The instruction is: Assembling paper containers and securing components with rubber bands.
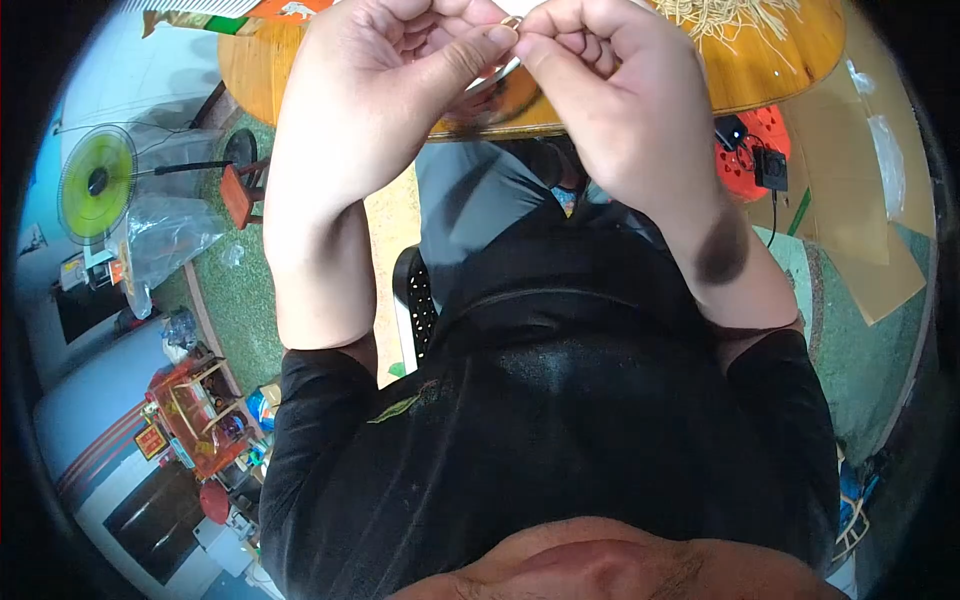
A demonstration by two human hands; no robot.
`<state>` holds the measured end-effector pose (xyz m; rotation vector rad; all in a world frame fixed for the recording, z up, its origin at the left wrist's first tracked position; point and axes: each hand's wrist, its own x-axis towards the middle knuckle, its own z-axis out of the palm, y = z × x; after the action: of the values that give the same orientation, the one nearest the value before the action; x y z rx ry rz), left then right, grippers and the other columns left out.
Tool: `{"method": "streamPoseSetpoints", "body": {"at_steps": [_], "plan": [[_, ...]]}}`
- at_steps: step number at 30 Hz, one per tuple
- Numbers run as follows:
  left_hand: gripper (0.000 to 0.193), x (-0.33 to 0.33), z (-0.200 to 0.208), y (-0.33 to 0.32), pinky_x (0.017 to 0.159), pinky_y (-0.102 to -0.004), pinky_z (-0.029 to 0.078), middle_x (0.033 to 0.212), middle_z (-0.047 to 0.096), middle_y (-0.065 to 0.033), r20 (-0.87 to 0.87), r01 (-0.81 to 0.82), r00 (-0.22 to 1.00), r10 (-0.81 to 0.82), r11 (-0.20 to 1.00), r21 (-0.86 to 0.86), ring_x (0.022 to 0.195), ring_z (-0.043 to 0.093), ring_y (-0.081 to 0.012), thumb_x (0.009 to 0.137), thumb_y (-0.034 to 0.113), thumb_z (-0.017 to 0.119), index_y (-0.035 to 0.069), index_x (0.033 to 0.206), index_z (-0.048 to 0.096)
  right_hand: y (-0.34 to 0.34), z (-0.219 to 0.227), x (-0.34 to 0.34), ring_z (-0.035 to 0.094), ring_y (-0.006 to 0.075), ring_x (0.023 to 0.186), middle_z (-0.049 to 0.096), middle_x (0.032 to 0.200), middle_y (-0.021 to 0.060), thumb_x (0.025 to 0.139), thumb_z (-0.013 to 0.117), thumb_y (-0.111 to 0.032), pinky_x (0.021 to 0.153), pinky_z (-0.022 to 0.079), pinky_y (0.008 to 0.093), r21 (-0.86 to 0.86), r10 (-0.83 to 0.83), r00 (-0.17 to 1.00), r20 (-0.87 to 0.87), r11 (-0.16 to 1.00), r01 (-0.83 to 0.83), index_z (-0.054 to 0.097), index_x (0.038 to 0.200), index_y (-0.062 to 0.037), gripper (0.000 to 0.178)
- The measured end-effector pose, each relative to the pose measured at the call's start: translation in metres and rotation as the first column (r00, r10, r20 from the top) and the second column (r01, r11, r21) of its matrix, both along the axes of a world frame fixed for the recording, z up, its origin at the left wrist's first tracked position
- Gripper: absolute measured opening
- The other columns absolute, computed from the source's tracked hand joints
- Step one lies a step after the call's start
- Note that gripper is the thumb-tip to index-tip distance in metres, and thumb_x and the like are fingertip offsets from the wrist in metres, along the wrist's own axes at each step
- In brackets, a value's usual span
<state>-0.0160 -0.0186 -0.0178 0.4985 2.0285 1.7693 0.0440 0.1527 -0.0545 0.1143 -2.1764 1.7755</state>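
My left hand [390, 95] and my right hand [625, 105] meet above the edge of a round wooden table [262, 75], at the top of the head view. Thumbs and forefingers of both are pinched together on a thin tan cord [512, 20], which shows as a small loop between the fingertips. Most of the cord is hidden by my fingers. Just under the hands, a white curved edge [508, 72] shows in part; I cannot tell what it belongs to. Beyond my right hand, a heap of loose tan cords [735, 20] lies on the tabletop.
Right of the table, a red stool [745, 165] bears small black devices with a cable, beside flattened cardboard [835, 150]. At left stand a green fan [97, 180] and a small brown stool [238, 196]. Farther down the left side is a cluttered orange shelf [200, 415].
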Motion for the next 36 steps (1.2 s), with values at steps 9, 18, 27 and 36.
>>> {"method": "streamPoseSetpoints", "body": {"at_steps": [9, 18, 27, 36], "plan": [[0.015, -0.015, -0.037, 0.032, 0.076, -0.0290, 0.053, 0.094, 0.069, -0.0096, -0.587, 0.121, 0.797, 0.143, 0.914, 0.387, 0.087, 0.067, -0.0179, 0.086, -0.008, 0.074, -0.001, 0.096, 0.066, 0.012, -0.013, -0.006, 0.064, 0.0087, 0.089, 0.071, 0.099, 0.0048, 0.101, 0.063, -0.011, 0.080, 0.051, 0.0219, -0.636, 0.322, 0.915, 0.245, 0.765, -0.099, 0.070, 0.104, 0.0027, 0.016], [0.016, -0.043, -0.071, 0.036, 0.067, -0.0326, 0.054, 0.081, 0.071, -0.0133, -0.800, 0.473, 0.481, 0.359, 0.662, 0.582, 0.074, 0.071, -0.0262, 0.079, -0.009, 0.078, -0.001, 0.090, 0.070, 0.010, -0.006, -0.005, 0.062, 0.0067, 0.087, 0.067, 0.092, 0.0014, 0.100, 0.065, -0.008, 0.077, 0.050, 0.0212, -0.457, 0.264, 0.931, 0.253, 0.881, -0.126, 0.068, 0.102, 0.0019, 0.010], [0.011, -0.034, -0.066, 0.025, 0.071, -0.0301, 0.052, 0.081, 0.069, -0.0114, -0.692, 0.412, 0.666, 0.279, 0.635, 0.653, 0.076, 0.069, -0.0220, 0.083, -0.009, 0.074, -0.001, 0.089, 0.070, 0.007, 0.001, -0.002, 0.060, 0.0143, 0.074, 0.063, 0.084, 0.0073, 0.091, 0.068, 0.002, 0.066, 0.048, 0.0274, 0.198, -0.012, 0.986, -0.166, 0.979, 0.045, 0.067, 0.091, 0.0028, 0.002], [0.012, 0.008, -0.014, -0.010, 0.086, -0.0303, 0.052, 0.103, 0.071, -0.0117, -0.921, -0.242, 0.339, -0.192, 0.928, -0.283, 0.095, 0.069, -0.0217, 0.092, -0.009, 0.065, -0.003, 0.103, 0.068, 0.013, -0.031, -0.038, 0.062, 0.0269, 0.077, 0.062, 0.083, 0.0139, 0.088, 0.067, 0.002, 0.069, 0.049, 0.0333, -0.105, -0.022, 0.725, -0.688, 0.992, -0.070, 0.066, 0.087, 0.0027, 0.001]]}}
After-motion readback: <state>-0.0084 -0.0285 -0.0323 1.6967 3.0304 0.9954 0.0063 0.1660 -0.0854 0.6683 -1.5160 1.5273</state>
